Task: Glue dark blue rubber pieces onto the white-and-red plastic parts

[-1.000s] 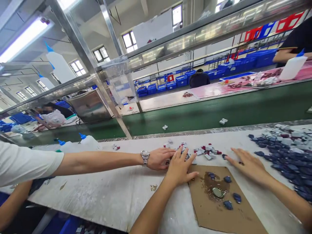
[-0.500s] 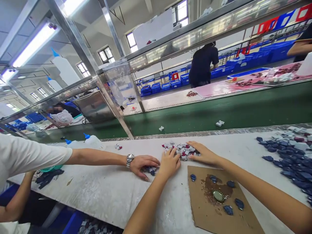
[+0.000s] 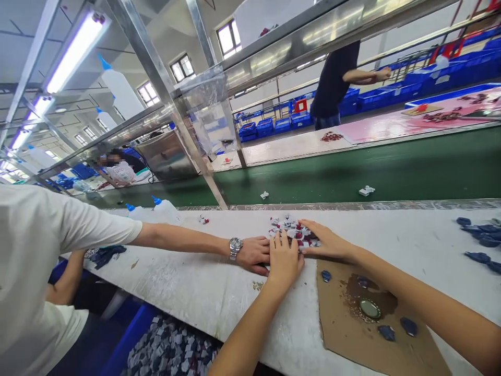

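A pile of small white and dark red pieces (image 3: 288,225) lies on the white worktable. My left hand (image 3: 285,259) rests palm down at the pile's near left edge, its fingers stretched out over some pieces. From the right, my right hand (image 3: 331,242) curves along the pile with thumb and fingers apart, touching its edge. What lies under both palms is hidden. Close against my left hand is a co-worker's hand (image 3: 252,254), wearing a metal wristwatch (image 3: 235,248). Nearer me, a brown cardboard sheet (image 3: 340,329) carries several dark blue pieces and a round greenish disc (image 3: 370,309) on a wet stain.
Dark blue pieces (image 3: 479,235) lie at the table's right. Behind runs a green conveyor belt (image 3: 313,183) with small white pieces. White bottles with blue caps (image 3: 166,211) stand at the back left. Below the table edge, a blue bin (image 3: 121,339) holds many grey and white pieces.
The co-worker's hand has moved right, up against my left hand; the dark blue pieces seen by it before are out of sight. My left fingers lie straighter. The view has shifted.
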Demonstrator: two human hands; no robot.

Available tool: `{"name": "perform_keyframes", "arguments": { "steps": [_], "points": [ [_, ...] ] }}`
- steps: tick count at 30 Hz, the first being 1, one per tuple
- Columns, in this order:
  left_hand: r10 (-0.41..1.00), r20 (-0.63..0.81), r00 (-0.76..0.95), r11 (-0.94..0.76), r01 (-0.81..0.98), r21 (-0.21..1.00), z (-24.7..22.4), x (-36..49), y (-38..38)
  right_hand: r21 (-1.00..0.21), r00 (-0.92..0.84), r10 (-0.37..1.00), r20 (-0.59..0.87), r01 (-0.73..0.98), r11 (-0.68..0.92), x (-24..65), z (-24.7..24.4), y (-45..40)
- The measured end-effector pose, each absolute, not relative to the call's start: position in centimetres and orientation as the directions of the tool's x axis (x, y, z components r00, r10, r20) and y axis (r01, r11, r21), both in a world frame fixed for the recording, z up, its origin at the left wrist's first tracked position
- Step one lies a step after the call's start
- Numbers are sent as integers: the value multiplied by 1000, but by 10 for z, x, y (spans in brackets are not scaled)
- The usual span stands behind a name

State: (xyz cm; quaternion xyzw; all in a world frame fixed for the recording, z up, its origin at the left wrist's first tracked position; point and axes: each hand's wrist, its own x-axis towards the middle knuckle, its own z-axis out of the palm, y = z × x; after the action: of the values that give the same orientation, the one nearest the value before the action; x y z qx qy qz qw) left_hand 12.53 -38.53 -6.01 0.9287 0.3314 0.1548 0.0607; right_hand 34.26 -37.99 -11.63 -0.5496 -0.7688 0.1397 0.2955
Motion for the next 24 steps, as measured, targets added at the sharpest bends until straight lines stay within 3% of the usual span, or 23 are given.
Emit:
{"name": "perform_keyframes", "arguments": {
  "steps": [4,10,21,24],
  "points": [
    [673,231,702,-738,656,157,-54,127,-406,-546,-231,924,305,752,369,348,-113,-387],
    [619,188,762,-785,607,126,-54,138,-425,-533,-255,920,298,755,382,349,-113,-386],
    [628,190,755,-776,592,216,-59,130,-405,-506,-228,943,244,799,324,349,-100,-382],
    [707,212,675,-707,663,247,-51,121,-388,-506,-211,939,273,798,327,349,-78,-377]
  ]
}}
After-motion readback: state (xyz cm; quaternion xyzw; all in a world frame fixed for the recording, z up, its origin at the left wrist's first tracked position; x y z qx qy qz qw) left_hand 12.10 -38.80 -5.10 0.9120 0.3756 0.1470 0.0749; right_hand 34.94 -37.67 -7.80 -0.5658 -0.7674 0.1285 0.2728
